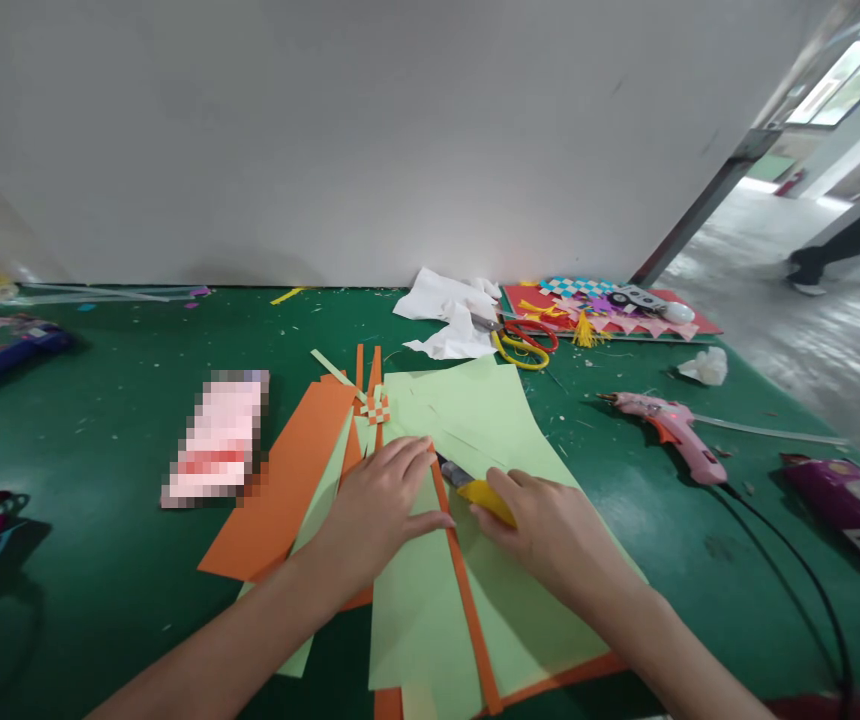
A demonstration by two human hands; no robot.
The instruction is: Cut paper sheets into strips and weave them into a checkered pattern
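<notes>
Left hand (pixel 381 500) lies flat, fingers together, pressing the light green paper (pixel 475 420) at table centre. Right hand (pixel 550 530) is clamped on a yellow utility knife (pixel 479 487), blade tip at the paper just beside the left fingertips. Orange paper (pixel 287 480) lies beneath, left; pink glue gun (pixel 674 430) lies right.

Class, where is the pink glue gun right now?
The pink glue gun lies on the green table, right of the light green paper, beyond the right hand.
</notes>
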